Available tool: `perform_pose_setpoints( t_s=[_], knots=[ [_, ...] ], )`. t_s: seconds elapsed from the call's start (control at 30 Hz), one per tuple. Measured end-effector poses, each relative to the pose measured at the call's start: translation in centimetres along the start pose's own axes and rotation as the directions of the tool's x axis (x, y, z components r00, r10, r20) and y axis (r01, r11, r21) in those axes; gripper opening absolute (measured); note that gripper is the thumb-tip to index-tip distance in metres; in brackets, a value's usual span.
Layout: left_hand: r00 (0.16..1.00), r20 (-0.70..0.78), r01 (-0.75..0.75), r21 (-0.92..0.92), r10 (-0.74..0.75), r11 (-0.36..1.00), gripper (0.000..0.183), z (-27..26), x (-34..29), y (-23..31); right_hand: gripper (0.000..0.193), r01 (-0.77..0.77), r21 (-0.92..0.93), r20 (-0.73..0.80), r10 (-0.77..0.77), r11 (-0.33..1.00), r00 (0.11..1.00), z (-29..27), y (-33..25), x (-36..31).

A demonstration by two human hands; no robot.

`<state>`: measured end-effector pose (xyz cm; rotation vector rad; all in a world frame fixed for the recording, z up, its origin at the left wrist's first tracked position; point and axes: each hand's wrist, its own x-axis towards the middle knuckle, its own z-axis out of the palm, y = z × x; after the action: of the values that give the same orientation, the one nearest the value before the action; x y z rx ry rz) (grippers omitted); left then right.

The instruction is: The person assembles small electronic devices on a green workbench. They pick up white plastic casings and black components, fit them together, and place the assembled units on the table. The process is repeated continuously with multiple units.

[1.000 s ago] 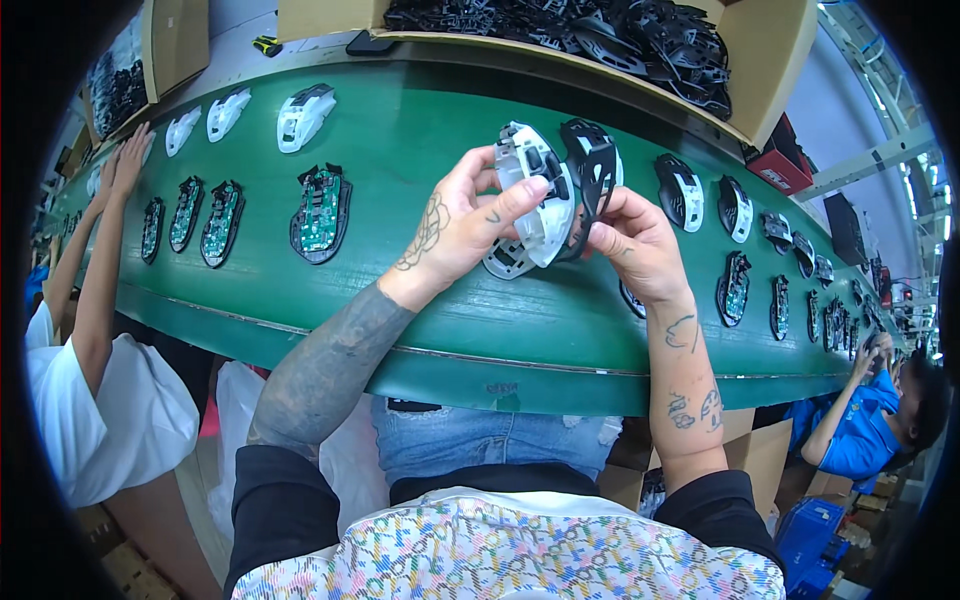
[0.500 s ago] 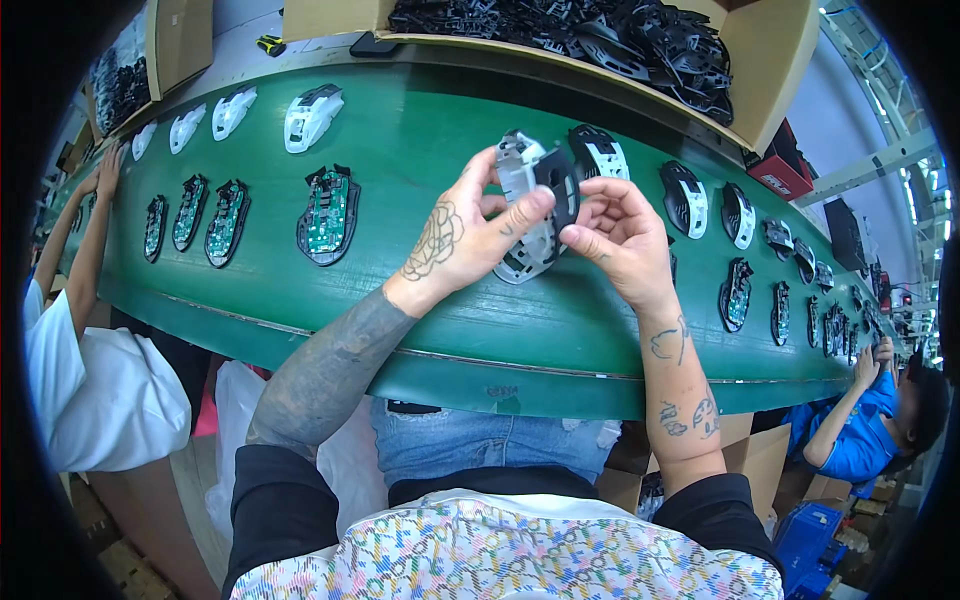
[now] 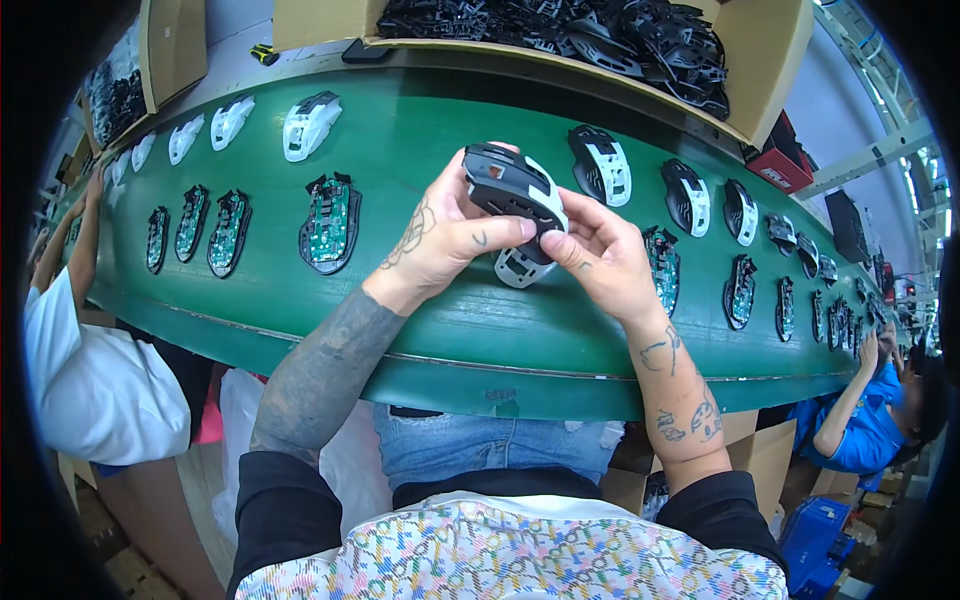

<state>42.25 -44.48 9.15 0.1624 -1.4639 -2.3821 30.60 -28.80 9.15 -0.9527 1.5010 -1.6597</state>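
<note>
Over the middle of the green belt I hold a computer mouse shell [image 3: 508,190], a dark cover lying along a white frame. My left hand [image 3: 440,238] grips its left side, with the thumb pressed on the dark cover near the lower end. From the right, my right hand [image 3: 607,252] closes on it, its thumb beside the left one and its fingers behind the white edge. The white frame's lower end [image 3: 522,268] shows below my thumbs. Close to my right hand lies a mouse base with a green circuit board [image 3: 663,268], partly hidden by that hand.
Rows of white shells [image 3: 312,127] and circuit-board bases [image 3: 328,225] lie on the belt [image 3: 420,330] to the left. Black-and-white shells [image 3: 602,165] and more bases [image 3: 740,292] lie right. A carton of black parts [image 3: 765,70] stands behind. People work at both sides.
The shell has turned from edge-on to showing its dark cover, which now lies over the white frame. Both thumbs have come together on it. Pieces on the belt have shifted slightly.
</note>
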Motion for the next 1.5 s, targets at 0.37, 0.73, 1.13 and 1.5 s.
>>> perform_pose_setpoints(
  t_s=[0.37,0.73,1.13,1.5],
  knots=[
    [0.996,-0.081,-0.034,-0.053,0.030,0.998,0.039,-1.1,0.9,0.5,0.045,-0.017,0.110,-0.082,0.026,0.994,0.996,1.5,-0.3,0.9],
    [0.770,-0.558,0.257,0.716,0.311,0.649,0.073,-11.6,5.5,5.9,0.037,0.217,-0.816,-0.166,-0.576,0.536,0.800,1.4,-1.3,8.0],
    [0.834,-0.460,0.523,0.835,0.306,-0.172,0.086,-20.1,5.3,8.8,0.024,0.122,-0.990,0.139,-0.328,-0.071,0.935,-6.7,-5.9,20.0],
    [0.921,-0.388,-0.062,-0.094,0.021,0.994,0.046,-9.5,1.3,7.2,0.024,-0.116,-0.992,-0.121,-0.170,0.041,0.978,-4.9,-6.3,24.3]
  ],
)
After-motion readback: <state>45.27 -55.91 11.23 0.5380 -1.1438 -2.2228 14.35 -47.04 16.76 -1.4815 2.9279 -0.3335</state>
